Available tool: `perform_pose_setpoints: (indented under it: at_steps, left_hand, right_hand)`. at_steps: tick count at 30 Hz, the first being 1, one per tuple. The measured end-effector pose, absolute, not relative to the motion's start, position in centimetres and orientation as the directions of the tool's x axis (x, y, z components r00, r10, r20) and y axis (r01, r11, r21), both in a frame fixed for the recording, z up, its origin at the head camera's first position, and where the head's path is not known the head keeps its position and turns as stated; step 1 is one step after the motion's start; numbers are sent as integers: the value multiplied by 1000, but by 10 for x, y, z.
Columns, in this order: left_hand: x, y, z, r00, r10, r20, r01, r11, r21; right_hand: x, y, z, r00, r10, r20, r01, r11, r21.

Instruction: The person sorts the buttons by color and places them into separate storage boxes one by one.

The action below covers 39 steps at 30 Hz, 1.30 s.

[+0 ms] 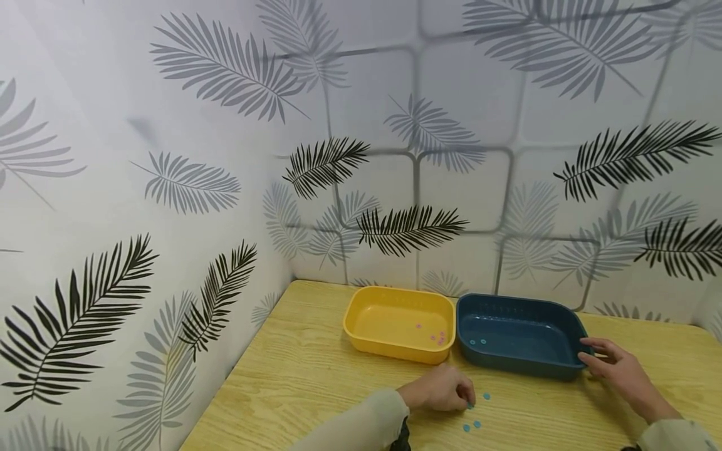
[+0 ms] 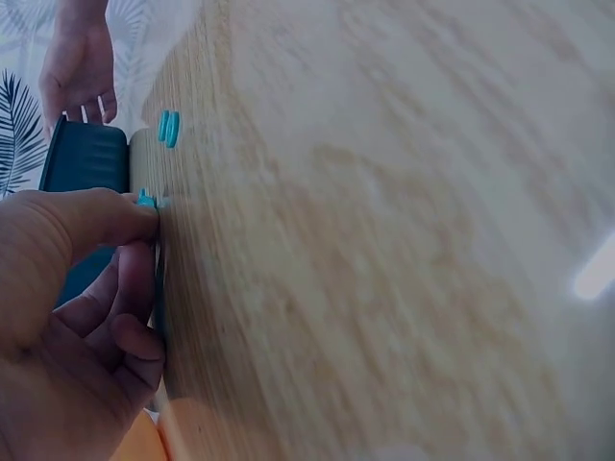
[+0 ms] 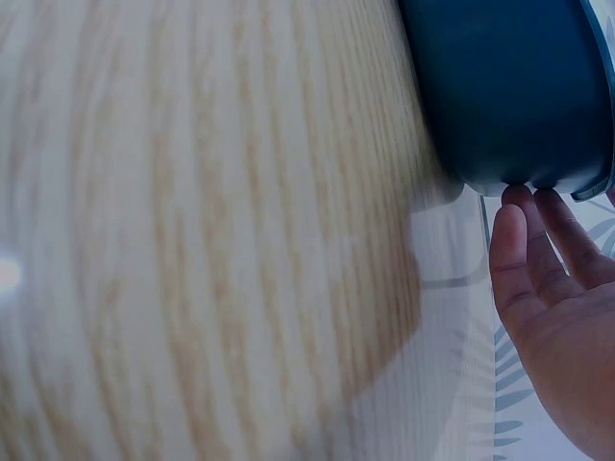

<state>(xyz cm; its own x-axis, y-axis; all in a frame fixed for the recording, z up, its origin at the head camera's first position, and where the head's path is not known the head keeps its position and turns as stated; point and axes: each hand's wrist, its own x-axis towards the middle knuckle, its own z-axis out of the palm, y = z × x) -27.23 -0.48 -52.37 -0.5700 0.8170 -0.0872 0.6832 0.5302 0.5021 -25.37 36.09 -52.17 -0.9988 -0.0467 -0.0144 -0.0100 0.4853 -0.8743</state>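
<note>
My left hand (image 1: 442,389) is low over the table in front of the trays, its thumb and index finger pinching a small teal disc (image 2: 146,199). Other blue-teal discs lie near it: one (image 1: 487,396) beyond the fingers and a pair (image 1: 472,426) on the near side. At the right end of the dark blue tray (image 1: 521,369), my right hand (image 1: 620,376) touches the outer end wall and rim with extended fingertips. Two small discs (image 1: 477,342) lie inside this tray at its left. The yellow tray (image 1: 395,351) holds several small pink discs (image 1: 433,337).
Both trays stand side by side on a wood-grain table (image 1: 304,363), close to the back wall (image 1: 383,188) with its leaf-pattern covering. Another wall rises along the table's left edge.
</note>
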Motion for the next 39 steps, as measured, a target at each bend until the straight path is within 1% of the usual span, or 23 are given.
perform_pose_setpoints:
  at_steps: [6,9,11,14,16,18,22,26,29,33,37,39]
  left_hand:
    - [-272,-5,-523,-560,824,-86,676,514,528]
    - [-272,-6,-523,-566,819,-93,639,507,578]
    - [-272,-6,-523,-591,799,-110,560,505,657]
    - [-271,-8,-520,-651,742,-161,356,486,799]
    - [-270,-8,-517,-688,702,-183,241,459,855]
    - [-270,-9,-512,-714,674,-189,192,448,873]
    - [-272,-8,-500,-723,673,-155,192,412,891]
    - [-277,-5,-486,-719,687,-110,179,336,925]
    - [-281,-2,-475,-751,655,-82,175,318,932]
    - [-290,1,-466,-809,583,-78,155,340,927]
    - [-302,4,-463,-838,541,-75,151,362,920]
    - [-308,5,-463,-847,525,-80,129,350,928]
  right_hand:
    - [-252,359,-520,-999,-48,-21,-4,480,-877]
    - [-252,358,-519,-999,-44,-20,-4,483,-875]
    - [-252,358,-519,-999,-42,-19,-4,489,-872]
    - [-252,358,-519,-999,-44,-22,-3,497,-868]
    - [-252,359,-519,-999,-46,-23,-3,499,-867]
    - [-252,359,-519,-999,-48,-23,-4,499,-867]
    - [-251,358,-518,-998,-49,-28,1,489,-872]
    - [-251,359,-517,-999,-44,-32,7,482,-876]
    - [-252,359,-518,-999,-39,-29,7,481,-877]
    - [-252,359,-518,-999,-37,-25,4,485,-875]
    - [-252,359,-520,-999,-35,-16,-3,485,-874]
    - [-253,359,-522,-999,-33,-6,-11,483,-876]
